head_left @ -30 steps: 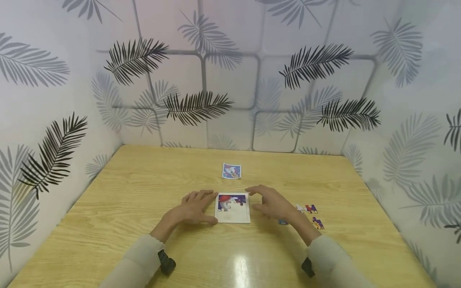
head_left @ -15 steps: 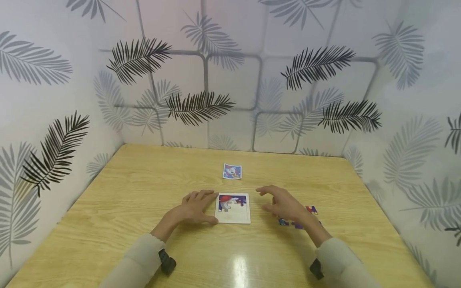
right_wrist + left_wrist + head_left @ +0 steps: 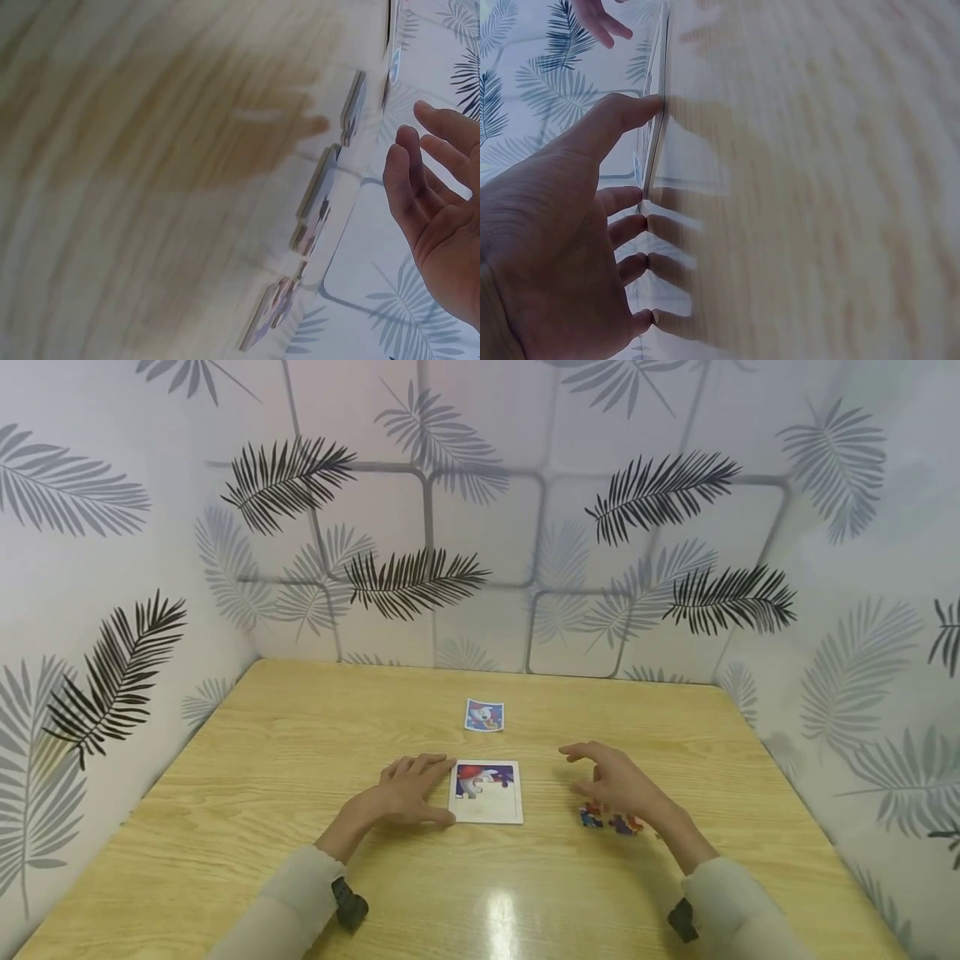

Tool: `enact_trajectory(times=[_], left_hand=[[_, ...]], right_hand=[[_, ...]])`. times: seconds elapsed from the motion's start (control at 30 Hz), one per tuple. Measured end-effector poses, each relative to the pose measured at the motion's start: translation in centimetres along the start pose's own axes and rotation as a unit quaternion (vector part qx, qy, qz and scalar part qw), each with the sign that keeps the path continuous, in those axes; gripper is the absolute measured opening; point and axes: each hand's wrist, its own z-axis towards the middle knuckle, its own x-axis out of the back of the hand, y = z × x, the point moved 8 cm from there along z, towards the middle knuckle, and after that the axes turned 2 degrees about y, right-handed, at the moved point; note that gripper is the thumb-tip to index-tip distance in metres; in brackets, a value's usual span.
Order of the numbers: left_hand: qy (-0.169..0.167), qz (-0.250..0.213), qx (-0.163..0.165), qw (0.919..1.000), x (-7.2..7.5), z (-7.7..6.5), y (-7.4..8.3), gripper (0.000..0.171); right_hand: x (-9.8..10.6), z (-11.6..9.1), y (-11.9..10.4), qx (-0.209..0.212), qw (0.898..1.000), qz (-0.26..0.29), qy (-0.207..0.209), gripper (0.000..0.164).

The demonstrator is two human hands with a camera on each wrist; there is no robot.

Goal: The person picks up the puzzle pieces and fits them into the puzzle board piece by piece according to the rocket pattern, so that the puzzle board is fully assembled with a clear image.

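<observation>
A square puzzle board (image 3: 487, 811) with a white frame lies on the table, its picture pieces filling the upper part and the lower part bare. My left hand (image 3: 408, 792) rests along its left side, index fingertip at the far corner and thumb at the near one. In the left wrist view the thumb touches the board's edge (image 3: 657, 139), and the other fingertips rest on the table. My right hand (image 3: 621, 783) hovers with relaxed fingers and nothing in them, above loose puzzle pieces (image 3: 591, 818). Some pieces are hidden beneath it; the right wrist view shows several pieces (image 3: 319, 184) lying flat.
Beyond the board lies a small picture card (image 3: 484, 716) showing a white cartoon animal. The wooden table (image 3: 337, 710) meets a leaf-patterned wall (image 3: 480, 635) at its back edge. Watch-like dark bands (image 3: 348, 906) are on the wrists.
My right hand has moved right, away from the board's right edge to over the loose pieces. The left hand and the board have stayed in place.
</observation>
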Motion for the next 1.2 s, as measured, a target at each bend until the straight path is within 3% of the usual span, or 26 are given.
enact_trajectory(times=[0.3, 0.57, 0.8, 1.03, 1.2], left_hand=[[-0.002, -0.010, 0.003, 0.9999, 0.3, -0.2, 0.3, 0.092], [-0.002, -0.003, 0.003, 1.0000, 0.2, -0.1, 0.1, 0.093], [-0.004, -0.012, -0.004, 0.9999, 0.1, -0.1, 0.0, 0.093], [-0.008, -0.015, -0.001, 0.9999, 0.1, -0.3, 0.2, 0.093], [-0.005, -0.013, -0.002, 0.9999, 0.2, -0.3, 0.2, 0.092]], right_hand=[[0.6, -1.1, 1.2, -0.010, 1.000, 0.006, 0.004, 0.056], [1.0, -2.1, 2.2, -0.022, 0.999, 0.043, -0.015, 0.052], [2.0, -2.5, 2.9, -0.033, 0.999, -0.020, -0.004, 0.047], [2.7, -3.3, 3.9, -0.054, 0.998, -0.014, -0.011, 0.041], [3.4, -3.7, 4.1, -0.044, 0.998, -0.048, -0.003, 0.036]])
